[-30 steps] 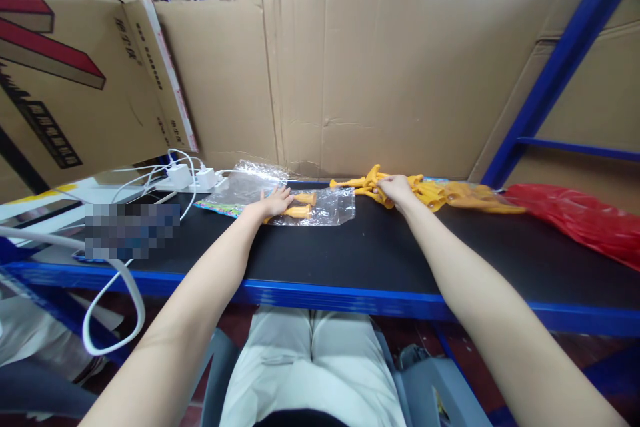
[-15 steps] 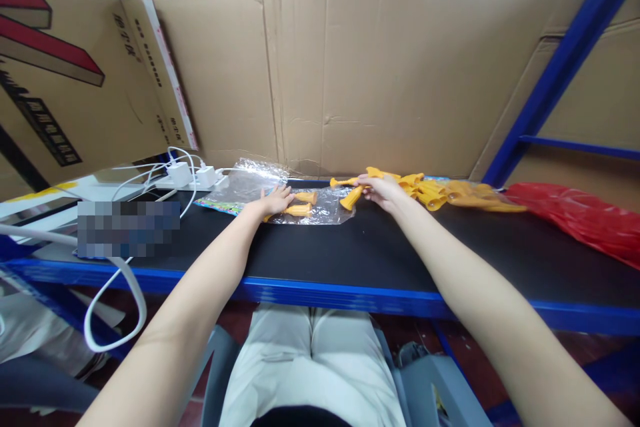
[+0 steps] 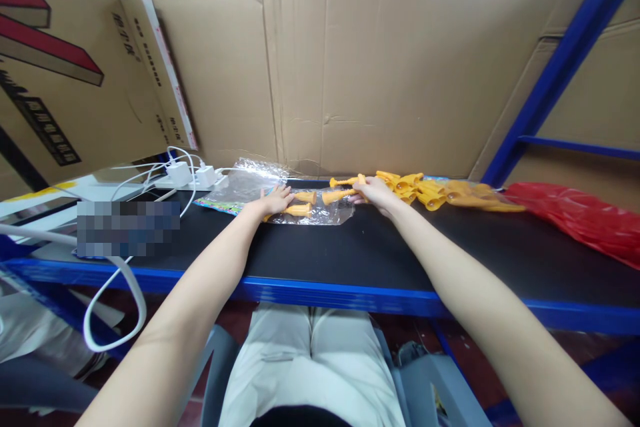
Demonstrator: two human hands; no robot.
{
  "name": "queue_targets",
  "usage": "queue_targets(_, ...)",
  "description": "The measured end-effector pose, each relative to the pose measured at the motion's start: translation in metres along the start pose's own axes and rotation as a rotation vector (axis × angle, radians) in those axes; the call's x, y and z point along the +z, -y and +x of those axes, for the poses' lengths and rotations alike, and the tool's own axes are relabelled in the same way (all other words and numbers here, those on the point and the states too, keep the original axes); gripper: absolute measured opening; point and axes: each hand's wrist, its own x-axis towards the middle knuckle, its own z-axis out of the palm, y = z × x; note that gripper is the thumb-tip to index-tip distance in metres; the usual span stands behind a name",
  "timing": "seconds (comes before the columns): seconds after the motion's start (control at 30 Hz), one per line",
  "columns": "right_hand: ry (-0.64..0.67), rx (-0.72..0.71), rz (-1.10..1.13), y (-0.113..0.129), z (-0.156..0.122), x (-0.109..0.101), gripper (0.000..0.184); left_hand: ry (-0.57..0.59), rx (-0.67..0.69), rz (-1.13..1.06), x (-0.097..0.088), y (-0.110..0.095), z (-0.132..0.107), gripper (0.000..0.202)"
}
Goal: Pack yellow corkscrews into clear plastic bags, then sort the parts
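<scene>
My left hand [image 3: 277, 201] lies flat with its fingers stretched out on a clear plastic bag [image 3: 330, 215]. By its fingertips are two yellow trumpet-shaped plastic pieces [image 3: 299, 210]; whether they are inside the bag I cannot tell. My right hand [image 3: 374, 195] is closed around one or more similar yellow trumpet-shaped pieces [image 3: 336, 196], flared end pointing left over the bag's right end. Another thin yellow stem [image 3: 340, 181] sticks out just behind that hand. Right of it lies a pile of several yellow trumpet-shaped pieces [image 3: 430, 195].
A red plastic bag [image 3: 575, 217] lies at the right. White chargers [image 3: 205, 177] and cables stand at the left, beside a blurred-out object [image 3: 127, 230]. Cardboard [image 3: 375, 80] walls the back, and a blue rail [image 3: 340, 292] edges the black table [image 3: 320, 253].
My right hand has shifted slightly left, bringing the yellow trumpet-shaped piece closer to the left hand and turning it nearly level. My left hand has stayed in place.
</scene>
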Motion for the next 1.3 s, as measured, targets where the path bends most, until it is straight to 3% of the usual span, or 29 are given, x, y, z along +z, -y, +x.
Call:
queue_targets(0.1,-0.039,-0.102,-0.456,-0.002,0.0,-0.006,0.011,-0.044,0.047,0.021,-0.004,-0.004,-0.004,0.058)
queue_targets(0.2,-0.048,-0.126,-0.595,-0.002,0.0,-0.011,0.02,-0.053,0.11,-0.009,-0.008,-0.012,-0.01,0.06)
queue_targets(0.37,0.001,-0.049,-0.232,-0.007,0.0,-0.004,0.026,0.025,0.128,-0.063,-0.009,-0.021,-0.015,0.061)
queue_targets(0.57,0.146,0.1,0.039,-0.005,-0.005,0.004,0.028,0.032,0.151,-0.108,-0.006,-0.013,-0.01,0.065)
queue_targets(0.8,0.077,0.083,-0.044,-0.003,-0.004,0.002,0.036,0.014,0.221,-0.166,-0.005,-0.009,-0.01,0.06)
queue_targets(1.03,0.031,0.093,0.015,-0.001,-0.005,0.003,0.029,0.012,0.245,-0.185,-0.006,-0.009,-0.012,0.054)
queue_targets(1.17,0.122,0.11,0.025,-0.002,-0.006,0.003,0.031,0.021,0.218,-0.162,-0.004,-0.011,-0.01,0.058)
queue_targets(1.3,0.322,0.122,0.107,-0.005,-0.008,0.004,0.022,-0.117,0.148,-0.203,-0.003,-0.018,-0.01,0.06)
